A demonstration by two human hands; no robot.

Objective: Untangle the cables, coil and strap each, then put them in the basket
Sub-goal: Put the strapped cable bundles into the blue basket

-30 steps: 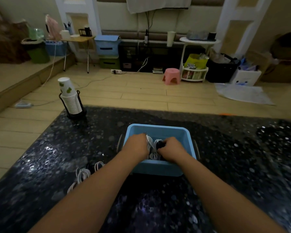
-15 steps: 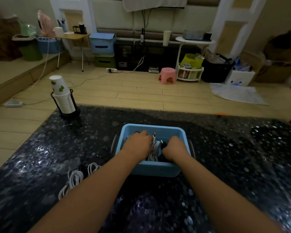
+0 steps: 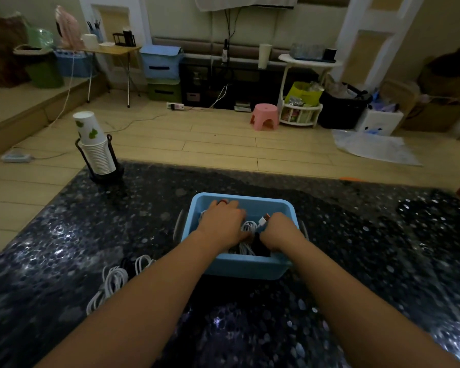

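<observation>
Hands inside the blue basket on your dark table: your left hand and right hand curl over the white cable coil, grip hidden.

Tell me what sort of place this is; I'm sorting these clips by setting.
Most likely a lived-in room of a home, not a workshop: a pink stool on the wooden floor, stacked storage boxes by the wall, and a holder of paper cups on the dark speckled table.
</observation>
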